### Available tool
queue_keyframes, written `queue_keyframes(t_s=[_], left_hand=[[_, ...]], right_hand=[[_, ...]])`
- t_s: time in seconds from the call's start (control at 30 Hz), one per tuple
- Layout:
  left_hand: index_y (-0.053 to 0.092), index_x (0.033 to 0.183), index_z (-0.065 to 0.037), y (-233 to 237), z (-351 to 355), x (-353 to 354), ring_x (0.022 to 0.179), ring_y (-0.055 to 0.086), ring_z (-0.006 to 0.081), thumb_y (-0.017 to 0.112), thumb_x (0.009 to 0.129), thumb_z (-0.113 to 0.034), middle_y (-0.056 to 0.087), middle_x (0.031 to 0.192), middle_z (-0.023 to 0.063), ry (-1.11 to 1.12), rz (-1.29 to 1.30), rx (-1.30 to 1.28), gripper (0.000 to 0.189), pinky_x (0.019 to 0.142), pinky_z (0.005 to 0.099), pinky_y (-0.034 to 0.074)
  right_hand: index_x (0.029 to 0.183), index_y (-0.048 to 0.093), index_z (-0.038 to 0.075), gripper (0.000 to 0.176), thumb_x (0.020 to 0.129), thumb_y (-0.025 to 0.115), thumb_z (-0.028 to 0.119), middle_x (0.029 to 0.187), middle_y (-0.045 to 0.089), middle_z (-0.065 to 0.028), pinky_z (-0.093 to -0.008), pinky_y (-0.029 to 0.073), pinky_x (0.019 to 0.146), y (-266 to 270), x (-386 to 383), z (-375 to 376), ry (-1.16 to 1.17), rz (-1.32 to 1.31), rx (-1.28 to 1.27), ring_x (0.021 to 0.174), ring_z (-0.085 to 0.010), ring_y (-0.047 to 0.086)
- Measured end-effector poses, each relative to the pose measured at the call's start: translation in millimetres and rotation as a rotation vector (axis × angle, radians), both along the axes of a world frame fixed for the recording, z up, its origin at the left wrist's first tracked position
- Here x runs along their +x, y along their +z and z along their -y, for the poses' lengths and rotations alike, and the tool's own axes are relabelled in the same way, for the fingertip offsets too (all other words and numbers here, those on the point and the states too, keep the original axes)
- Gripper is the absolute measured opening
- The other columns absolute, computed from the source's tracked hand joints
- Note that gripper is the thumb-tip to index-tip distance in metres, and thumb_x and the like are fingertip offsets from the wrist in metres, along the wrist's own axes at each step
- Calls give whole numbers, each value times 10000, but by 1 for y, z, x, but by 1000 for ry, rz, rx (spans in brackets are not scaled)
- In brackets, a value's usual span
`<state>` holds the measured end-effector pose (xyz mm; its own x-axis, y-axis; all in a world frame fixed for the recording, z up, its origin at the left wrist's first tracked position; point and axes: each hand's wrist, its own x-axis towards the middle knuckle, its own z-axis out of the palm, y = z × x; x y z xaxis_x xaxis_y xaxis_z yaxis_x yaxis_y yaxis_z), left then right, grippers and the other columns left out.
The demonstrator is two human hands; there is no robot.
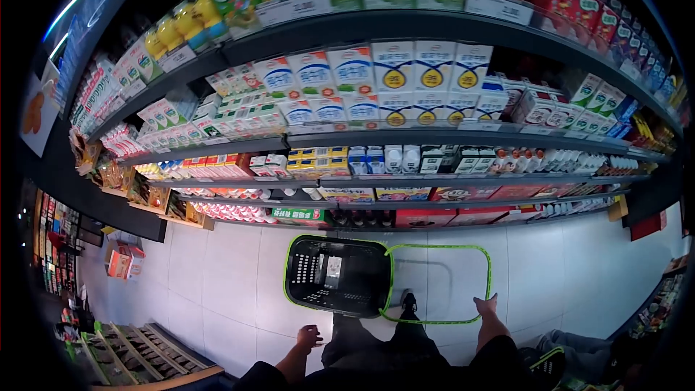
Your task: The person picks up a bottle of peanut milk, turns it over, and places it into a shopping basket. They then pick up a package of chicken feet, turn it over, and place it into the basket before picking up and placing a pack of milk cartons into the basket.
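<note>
A black shopping basket (338,276) with a green rim stands on the tiled floor in front of my legs, with a small pale item or label visible inside it. Its green handle (441,247) is swung out to the right, and my right hand (486,307) is at the handle's right side, fingers closed around it. Left of my legs, my left hand (309,337) hangs near the basket's lower edge, its fingers partly curled and apart, holding nothing.
Shelves of milk cartons (394,76) and boxed drinks curve across the front. An open cardboard box (123,259) is on the floor at left, above a slatted rack (137,353). Another person's legs (575,353) show at lower right.
</note>
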<state>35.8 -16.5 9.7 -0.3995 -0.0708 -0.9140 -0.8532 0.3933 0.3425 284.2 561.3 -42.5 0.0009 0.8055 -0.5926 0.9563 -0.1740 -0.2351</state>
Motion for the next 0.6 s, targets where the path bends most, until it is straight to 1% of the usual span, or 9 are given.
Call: queue_keyframes(t_s=[0.07, 0.1, 0.2, 0.23, 0.27, 0.3, 0.37, 0.47, 0.6], left_hand=[[509, 1256, -89, -14, -30, 28, 762, 649, 272, 554, 927, -205, 593, 971, 115, -153, 37, 14, 351, 582, 404, 570], [596, 1161, -73, -25, -39, 41, 646, 649, 215, 580, 888, -246, 652, 920, 112, -426, -116, -3, 324, 530, 349, 561], [625, 1145, -89, 31, -110, 43, 645, 645, 197, 584, 880, -316, 675, 867, 99, -580, -23, -69, 352, 531, 344, 541], [633, 1140, -99, 26, -113, 46, 662, 650, 196, 578, 879, -343, 675, 830, 94, -573, -77, -22, 362, 537, 348, 537], [642, 1136, -109, 11, -117, 41, 679, 656, 196, 573, 879, -370, 674, 792, 90, -568, -133, 27, 372, 543, 351, 533], [641, 1132, -90, -29, -105, 41, 715, 663, 180, 579, 881, -359, 676, 780, 90, -627, -315, 21, 372, 574, 335, 538], [603, 1178, -50, 8, -127, 31, 751, 668, 191, 591, 895, -300, 677, 891, 107, -499, -265, 20, 378, 598, 338, 555], [571, 1212, -33, 42, -137, 30, 766, 670, 213, 592, 901, -259, 659, 978, 126, -357, -235, -6, 385, 599, 354, 572], [520, 1278, -47, 45, -123, 43, 827, 665, 235, 545, 917, -236, 626, 1005, 95, -366, -137, -99, 408, 627, 363, 579]], right_hand=[[1471, 110, 1, 1107, 674, 783, 374, 1411, 370, -251, -433, 344, 1080, -30, 6, -18, 5, -112, -70, 1297, -391, 390], [1465, 119, -17, 1091, 688, 775, 376, 1389, 400, -261, -427, 353, 1074, -36, 4, -23, 14, -143, -108, 1284, -390, 412], [1448, 171, -44, 1024, 721, 747, 390, 1343, 459, -268, -426, 372, 1055, -24, -11, -34, -72, -282, -421, 1253, -393, 453], [1442, 192, -48, 1000, 731, 736, 396, 1331, 473, -267, -428, 377, 1049, -11, -15, -35, -123, -334, -559, 1244, -395, 462], [1436, 219, -44, 967, 734, 729, 385, 1323, 482, -265, -429, 374, 1050, -11, -13, -33, -72, -303, -461, 1240, -394, 466], [1429, 246, -39, 934, 738, 721, 373, 1315, 490, -263, -429, 370, 1051, -15, -16, -33, -22, -275, -356, 1235, -393, 471], [1422, 268, -16, 891, 731, 708, 335, 1321, 478, -257, -446, 377, 1044, -59, -5, -34, 128, -185, -11, 1220, -391, 477], [1434, 228, -4, 936, 706, 715, 326, 1359, 442, -235, -452, 376, 1049, -30, 11, -45, 10, 64, -47, 1240, -401, 450], [1427, 214, -10, 989, 680, 749, 355, 1393, 396, -247, -448, 364, 1062, -29, 24, -58, -97, 7, -133, 1271, -399, 417]])
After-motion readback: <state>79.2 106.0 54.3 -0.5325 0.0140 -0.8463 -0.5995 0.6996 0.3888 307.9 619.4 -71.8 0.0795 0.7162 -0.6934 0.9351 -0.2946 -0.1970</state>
